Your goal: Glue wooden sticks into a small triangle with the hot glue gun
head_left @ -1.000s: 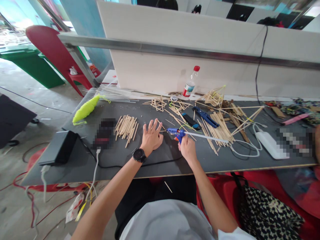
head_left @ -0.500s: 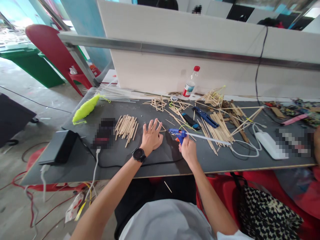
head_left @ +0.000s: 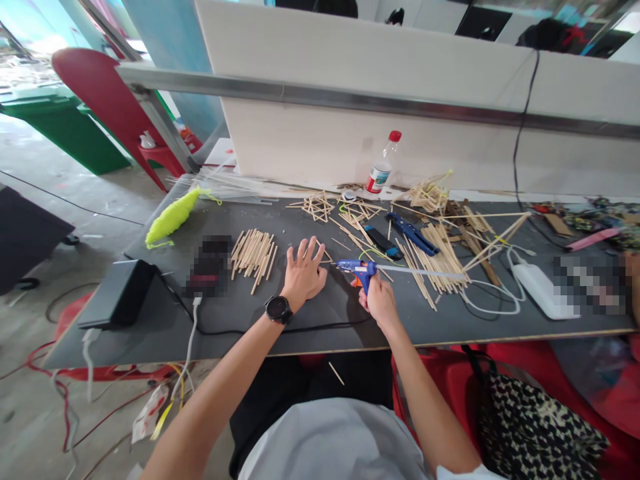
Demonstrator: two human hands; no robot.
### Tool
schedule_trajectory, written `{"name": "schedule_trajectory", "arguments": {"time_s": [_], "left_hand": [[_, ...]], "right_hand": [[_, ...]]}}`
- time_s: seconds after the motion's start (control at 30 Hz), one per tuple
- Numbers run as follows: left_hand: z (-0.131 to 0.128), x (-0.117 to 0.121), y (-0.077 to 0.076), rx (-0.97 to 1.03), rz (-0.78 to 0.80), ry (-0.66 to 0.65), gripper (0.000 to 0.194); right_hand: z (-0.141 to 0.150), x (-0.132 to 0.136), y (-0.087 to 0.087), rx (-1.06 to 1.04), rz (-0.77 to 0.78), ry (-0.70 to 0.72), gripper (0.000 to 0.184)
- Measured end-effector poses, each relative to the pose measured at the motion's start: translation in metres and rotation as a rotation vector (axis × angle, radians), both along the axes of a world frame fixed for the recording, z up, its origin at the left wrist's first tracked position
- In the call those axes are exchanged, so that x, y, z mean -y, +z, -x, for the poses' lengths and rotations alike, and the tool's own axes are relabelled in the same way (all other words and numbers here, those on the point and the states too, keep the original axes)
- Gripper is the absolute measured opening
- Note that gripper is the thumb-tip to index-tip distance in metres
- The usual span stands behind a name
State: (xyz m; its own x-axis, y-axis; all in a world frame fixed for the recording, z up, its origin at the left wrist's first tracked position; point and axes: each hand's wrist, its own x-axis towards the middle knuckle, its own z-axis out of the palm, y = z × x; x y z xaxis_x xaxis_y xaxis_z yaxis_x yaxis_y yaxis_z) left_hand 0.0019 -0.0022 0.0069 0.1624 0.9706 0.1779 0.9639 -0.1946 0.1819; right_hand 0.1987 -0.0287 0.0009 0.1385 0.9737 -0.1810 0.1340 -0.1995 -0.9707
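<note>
My left hand [head_left: 303, 270] lies palm down on the grey tabletop with its fingers spread, over or beside a few thin wooden sticks [head_left: 325, 253] that it partly hides. In my right hand [head_left: 379, 299] is a blue hot glue gun [head_left: 358, 268], its nozzle pointing left toward those sticks. A long clear glue stick [head_left: 420, 271] runs out of the gun's back. Left of my left hand lies a loose row of cut sticks [head_left: 254, 253]. More long sticks [head_left: 445, 257] are piled beyond my right hand.
Behind the hands lie a blue cutting tool [head_left: 413, 235], a black and blue tool [head_left: 383, 242] and glued stick frames [head_left: 319, 207]. A red-capped bottle [head_left: 381, 168] stands by the partition. A white power bank [head_left: 543, 291] with cables is at right, a yellow pouch [head_left: 173, 217] at left.
My right hand has shifted slightly and turned the glue gun, so its body and glue stick lie more level. The left hand stays in place.
</note>
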Motion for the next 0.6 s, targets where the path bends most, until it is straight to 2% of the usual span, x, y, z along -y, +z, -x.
{"name": "schedule_trajectory", "arguments": {"time_s": [0.1, 0.27, 0.43, 0.6], "left_hand": [[0.0, 0.0, -0.001, 0.001, -0.005, 0.0, 0.063], [0.001, 0.0, -0.003, 0.002, -0.012, 0.003, 0.064], [0.001, 0.0, -0.002, 0.001, -0.01, 0.004, 0.064], [0.001, 0.001, -0.002, 0.003, -0.014, 0.01, 0.064]], "right_hand": [[0.0, 0.001, 0.007, -0.157, 0.117, -0.012, 0.052], [0.003, 0.003, 0.014, -0.369, 0.146, -0.077, 0.042], [0.005, 0.001, 0.018, -0.433, 0.122, -0.134, 0.04], [0.004, 0.0, 0.017, -0.426, 0.108, -0.133, 0.04]]}}
